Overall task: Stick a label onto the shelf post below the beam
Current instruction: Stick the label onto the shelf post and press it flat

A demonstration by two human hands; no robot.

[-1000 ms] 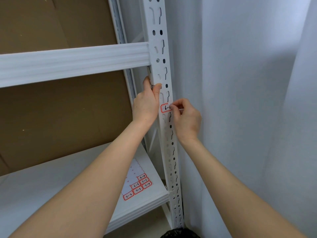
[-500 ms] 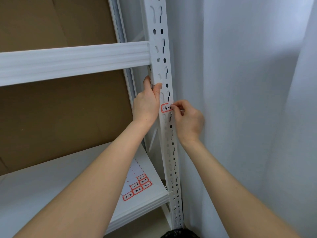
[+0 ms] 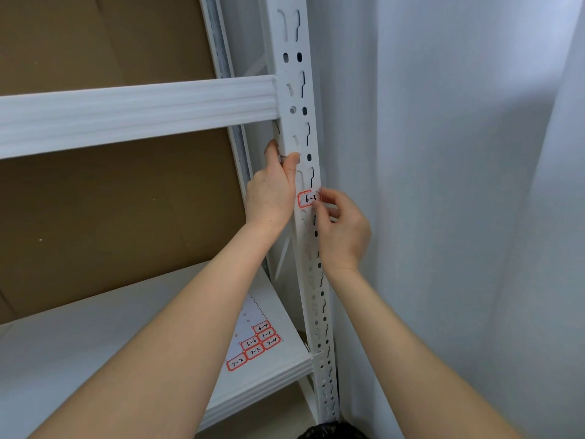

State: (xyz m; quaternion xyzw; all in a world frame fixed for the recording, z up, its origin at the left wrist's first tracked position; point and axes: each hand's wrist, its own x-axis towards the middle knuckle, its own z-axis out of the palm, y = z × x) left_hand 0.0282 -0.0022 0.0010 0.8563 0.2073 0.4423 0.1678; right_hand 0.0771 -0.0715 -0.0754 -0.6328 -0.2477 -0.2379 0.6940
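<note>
A white slotted shelf post (image 3: 299, 128) runs down the middle of the view, with a white beam (image 3: 136, 112) joining it from the left. Below the beam, a red-bordered label reading "6-3" (image 3: 307, 199) lies on the post's front face. My left hand (image 3: 272, 191) grips the post's left edge just under the beam, thumb on the front. My right hand (image 3: 343, 229) is at the post's right edge with curled fingers; its fingertips touch the label's right end.
A label sheet (image 3: 256, 343) with several red-bordered labels lies on the white lower shelf (image 3: 95, 343). Brown cardboard (image 3: 110, 217) backs the shelving. A white wall and curtain (image 3: 459, 185) stand close on the right. Something black (image 3: 332, 430) sits at the post's foot.
My right hand's fingers have slid right off the label, so "6-3" now shows almost whole. My left hand has kept its grip on the post.
</note>
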